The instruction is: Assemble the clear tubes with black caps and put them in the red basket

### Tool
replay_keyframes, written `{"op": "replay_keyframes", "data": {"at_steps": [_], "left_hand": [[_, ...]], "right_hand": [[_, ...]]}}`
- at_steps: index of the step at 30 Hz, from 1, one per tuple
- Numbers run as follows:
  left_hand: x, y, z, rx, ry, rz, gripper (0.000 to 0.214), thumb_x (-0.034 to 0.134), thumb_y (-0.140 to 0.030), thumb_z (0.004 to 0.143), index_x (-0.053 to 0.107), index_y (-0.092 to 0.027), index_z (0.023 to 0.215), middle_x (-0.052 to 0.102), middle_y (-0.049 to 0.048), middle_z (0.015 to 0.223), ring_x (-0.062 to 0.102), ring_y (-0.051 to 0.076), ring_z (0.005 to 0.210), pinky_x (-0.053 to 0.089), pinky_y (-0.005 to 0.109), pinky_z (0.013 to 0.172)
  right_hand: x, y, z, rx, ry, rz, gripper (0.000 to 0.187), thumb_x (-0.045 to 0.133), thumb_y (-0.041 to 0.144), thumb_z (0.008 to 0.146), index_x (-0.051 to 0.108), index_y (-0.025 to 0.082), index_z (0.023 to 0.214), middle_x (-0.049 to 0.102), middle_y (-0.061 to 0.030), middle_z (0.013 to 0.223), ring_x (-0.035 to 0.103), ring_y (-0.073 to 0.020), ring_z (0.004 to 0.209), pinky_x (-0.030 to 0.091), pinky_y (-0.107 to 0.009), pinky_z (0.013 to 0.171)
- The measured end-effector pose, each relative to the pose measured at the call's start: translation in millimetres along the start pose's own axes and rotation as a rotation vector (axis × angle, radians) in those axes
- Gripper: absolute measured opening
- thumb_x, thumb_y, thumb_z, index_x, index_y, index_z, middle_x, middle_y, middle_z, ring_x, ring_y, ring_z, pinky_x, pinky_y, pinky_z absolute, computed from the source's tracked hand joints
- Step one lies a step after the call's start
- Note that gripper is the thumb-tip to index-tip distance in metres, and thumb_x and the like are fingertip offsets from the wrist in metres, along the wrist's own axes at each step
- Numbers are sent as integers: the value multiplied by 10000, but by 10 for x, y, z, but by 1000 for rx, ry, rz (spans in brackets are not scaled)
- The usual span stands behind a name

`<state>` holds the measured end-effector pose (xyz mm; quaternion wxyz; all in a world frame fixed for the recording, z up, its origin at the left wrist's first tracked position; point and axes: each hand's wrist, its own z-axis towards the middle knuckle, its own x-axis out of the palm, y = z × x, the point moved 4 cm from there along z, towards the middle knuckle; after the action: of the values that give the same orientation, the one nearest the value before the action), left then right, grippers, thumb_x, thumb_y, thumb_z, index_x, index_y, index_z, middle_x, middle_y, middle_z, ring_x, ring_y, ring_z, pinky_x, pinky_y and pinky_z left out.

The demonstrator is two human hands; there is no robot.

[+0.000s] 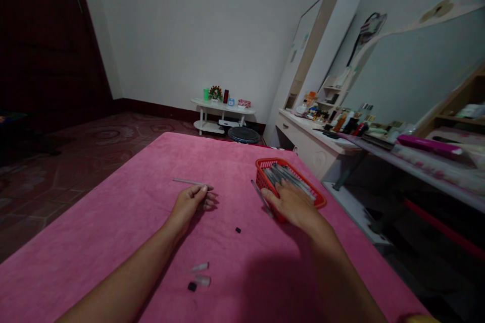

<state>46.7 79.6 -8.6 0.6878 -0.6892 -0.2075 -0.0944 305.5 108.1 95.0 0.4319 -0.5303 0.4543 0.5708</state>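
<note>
My left hand point(193, 199) is closed with thumb and fingertips on a thin grey tube, like a pen barrel point(185, 180), above the pink cloth. My right hand point(290, 202) reaches over the red plastic basket point(320, 201), its fingers among a bundle of grey, pen-like sticks point(301, 184). Its thumb stands apart from the fingers; their tips are partly hidden. Beside the basket, close to the thumb, a dark slim pen point(260, 194) slants. Closer to me are two small clear caps point(202, 280), a black piece point(192, 286) and another black piece point(238, 230).
The pink cloth point(144, 192) covers the table under my hands. On the right a white dressing table point(303, 133) bears bottles, next to a cluttered shelf point(409, 154). A low white stand point(220, 104) with flowers and cups is by the far wall.
</note>
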Motion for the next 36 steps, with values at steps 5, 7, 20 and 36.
{"op": "replay_keyframes", "data": {"at_steps": [5, 7, 20, 36], "left_hand": [[-11, -3, -1, 8, -15, 10, 296, 681, -324, 756, 622, -84, 918, 698, 80, 710, 644, 143, 554, 558, 274, 576], [-9, -3, -2, 12, -16, 20, 293, 672, -326, 762, 620, -82, 915, 701, 91, 720, 647, 148, 558, 557, 279, 579], [27, -22, -10, 10, 10, 52, 275, 647, -332, 778, 618, -76, 876, 697, 102, 710, 642, 150, 550, 551, 284, 583], [0, -34, -8, 21, 14, 12, 255, 648, -322, 787, 614, -93, 895, 714, 116, 766, 669, 168, 600, 557, 298, 604]], "right_hand": [[-121, -171, 25, 107, -213, 96, 713, 129, 609, 929, 668, 179, 1114, 637, -156, 1139, 566, -312, 1096, 409, -437, 917], [-73, -283, 78, 125, -275, 51, 650, 181, 567, 942, 569, 160, 1268, 536, -164, 1306, 467, -313, 1229, 346, -454, 1000], [247, -475, 221, 37, -39, 29, 503, 301, 363, 951, 464, 143, 1372, 255, -128, 1518, 236, -253, 1394, 227, -422, 1117], [277, 1224, -582, -570, 213, 516, 190, 707, 269, 741, 673, 221, 922, 677, -6, 855, 603, -175, 766, 407, -265, 667]]}}
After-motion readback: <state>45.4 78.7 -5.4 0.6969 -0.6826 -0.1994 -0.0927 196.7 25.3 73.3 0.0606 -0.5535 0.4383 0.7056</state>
